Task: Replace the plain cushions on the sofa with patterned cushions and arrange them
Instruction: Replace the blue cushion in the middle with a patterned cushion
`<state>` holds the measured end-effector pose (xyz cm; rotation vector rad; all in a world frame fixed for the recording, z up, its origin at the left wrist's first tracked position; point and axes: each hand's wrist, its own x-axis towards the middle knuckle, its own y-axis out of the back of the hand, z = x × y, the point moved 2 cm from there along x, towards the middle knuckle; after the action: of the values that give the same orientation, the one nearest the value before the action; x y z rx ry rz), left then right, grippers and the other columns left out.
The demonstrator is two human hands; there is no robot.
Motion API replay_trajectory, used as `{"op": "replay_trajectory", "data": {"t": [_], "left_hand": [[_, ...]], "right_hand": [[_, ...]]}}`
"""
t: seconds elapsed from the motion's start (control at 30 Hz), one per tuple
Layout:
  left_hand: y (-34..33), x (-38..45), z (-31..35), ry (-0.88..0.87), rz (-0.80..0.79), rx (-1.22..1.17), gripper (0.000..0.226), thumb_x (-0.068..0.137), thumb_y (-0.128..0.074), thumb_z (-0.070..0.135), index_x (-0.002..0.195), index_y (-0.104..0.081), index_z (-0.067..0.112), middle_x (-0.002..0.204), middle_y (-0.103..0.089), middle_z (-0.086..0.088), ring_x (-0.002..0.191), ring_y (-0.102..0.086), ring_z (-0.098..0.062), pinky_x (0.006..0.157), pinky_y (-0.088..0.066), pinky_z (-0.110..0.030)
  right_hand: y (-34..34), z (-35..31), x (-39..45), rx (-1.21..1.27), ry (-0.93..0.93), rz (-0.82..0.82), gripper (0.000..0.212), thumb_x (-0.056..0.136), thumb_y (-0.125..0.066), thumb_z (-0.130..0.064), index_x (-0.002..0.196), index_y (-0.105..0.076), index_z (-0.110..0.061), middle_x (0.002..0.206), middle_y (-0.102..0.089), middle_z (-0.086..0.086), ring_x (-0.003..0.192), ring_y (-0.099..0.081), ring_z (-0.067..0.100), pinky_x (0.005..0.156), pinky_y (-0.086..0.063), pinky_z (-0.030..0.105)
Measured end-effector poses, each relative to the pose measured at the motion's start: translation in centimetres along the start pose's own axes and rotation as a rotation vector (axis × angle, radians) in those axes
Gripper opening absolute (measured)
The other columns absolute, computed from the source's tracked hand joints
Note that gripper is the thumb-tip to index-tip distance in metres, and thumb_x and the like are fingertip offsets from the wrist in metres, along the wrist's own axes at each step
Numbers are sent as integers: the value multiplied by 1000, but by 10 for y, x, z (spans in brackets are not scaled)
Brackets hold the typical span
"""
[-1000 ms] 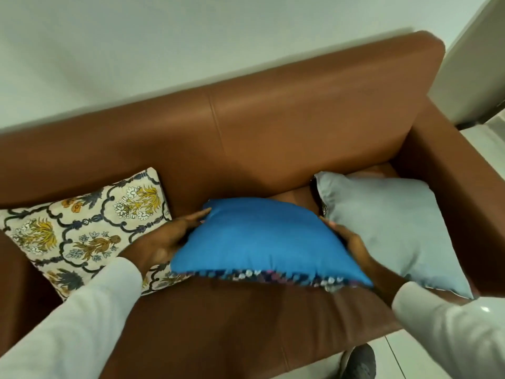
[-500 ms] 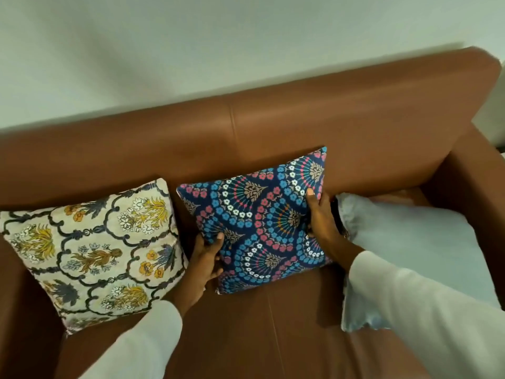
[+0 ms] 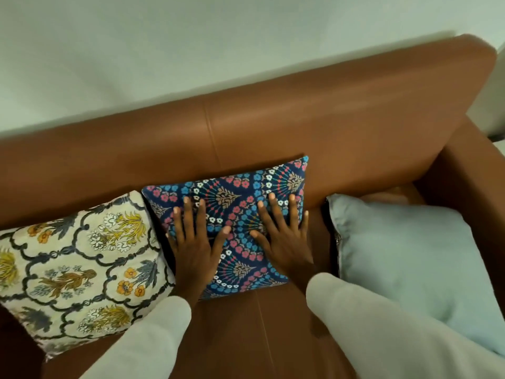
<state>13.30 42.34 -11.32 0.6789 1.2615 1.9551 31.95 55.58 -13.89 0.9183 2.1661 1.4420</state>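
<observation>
Both hands flat, left hand [image 3: 192,246] and right hand [image 3: 282,236] splayed, gripping nothing; pressing blue patterned cushion [image 3: 240,212] upright against sofa backrest [image 3: 300,132]; plain grey cushion [image 3: 404,258] unreplaced at right.

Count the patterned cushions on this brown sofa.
2: a cream floral cushion at the left end, and a navy fan-print cushion in the middle under both hands. The pale blue cushion looks plain.
</observation>
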Motion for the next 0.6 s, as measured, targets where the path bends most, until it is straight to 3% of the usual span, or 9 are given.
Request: {"op": "replay_trajectory", "data": {"t": [0.1,0.17,0.23,0.3,0.37,0.43,0.5,0.53,0.6], "left_hand": [[-6,3,2,163,128,-171,100,100,-38,84,177,5,36,186,16,7,171,13,-20,137,-6,-54],[-4,-2,4,516,218,-401,111,90,-36,96,176,-7,33,187,-6,-10,172,-13,-36,134,-24,-60],[-4,-10,9,855,154,-576,123,79,-33,106,175,-15,30,179,-30,-21,160,-38,-49,124,-38,-64],[-3,-12,22,952,71,-658,128,78,-33,106,174,-18,21,174,-38,-25,153,-45,-53,121,-40,-66],[1,-13,44,990,63,-656,129,83,-33,101,177,-13,15,179,-26,-24,160,-35,-52,128,-33,-66],[5,-19,67,873,201,-378,121,93,-28,93,177,-11,9,182,-12,-26,166,-21,-52,133,-22,-61],[12,-31,106,510,466,-108,100,106,-34,76,169,-30,-2,174,-30,-31,160,-34,-50,128,-28,-56],[7,-41,135,287,498,-55,81,111,-44,62,161,-43,-2,165,-44,-29,151,-44,-47,123,-34,-53],[-30,-62,200,40,277,-130,52,108,-54,47,141,-59,8,140,-62,-16,131,-58,-41,111,-43,-49]], "right_hand": [[5,24,6,127,-94,-25,80,110,-23,-72,172,14,-37,181,25,-15,172,13,32,139,-10,62],[8,41,0,406,-263,-43,84,114,-36,-61,173,13,-27,184,18,-4,173,11,30,141,-5,52],[18,64,-12,659,-394,-150,83,117,-40,-55,174,14,-30,185,12,-9,173,8,23,141,-2,46],[40,86,-25,642,-320,-207,76,116,-32,-56,174,11,-33,182,10,-18,171,9,10,142,-3,40],[66,109,-38,580,-298,-167,76,113,-24,-61,177,4,-31,182,8,-18,171,7,7,141,-6,37],[94,141,-60,476,-311,-115,74,115,-28,-57,178,-4,-29,186,4,-11,173,4,12,138,-8,33],[113,177,-91,284,-335,-115,70,118,-33,-51,179,-9,-27,188,1,-2,174,1,20,138,-11,38],[123,200,-110,184,-359,-126,69,118,-33,-50,179,-9,-28,188,1,2,174,1,24,139,-10,43],[139,247,-145,92,-454,-148,68,118,-31,-51,178,-9,-30,187,3,4,175,0,29,140,-4,48]]}}
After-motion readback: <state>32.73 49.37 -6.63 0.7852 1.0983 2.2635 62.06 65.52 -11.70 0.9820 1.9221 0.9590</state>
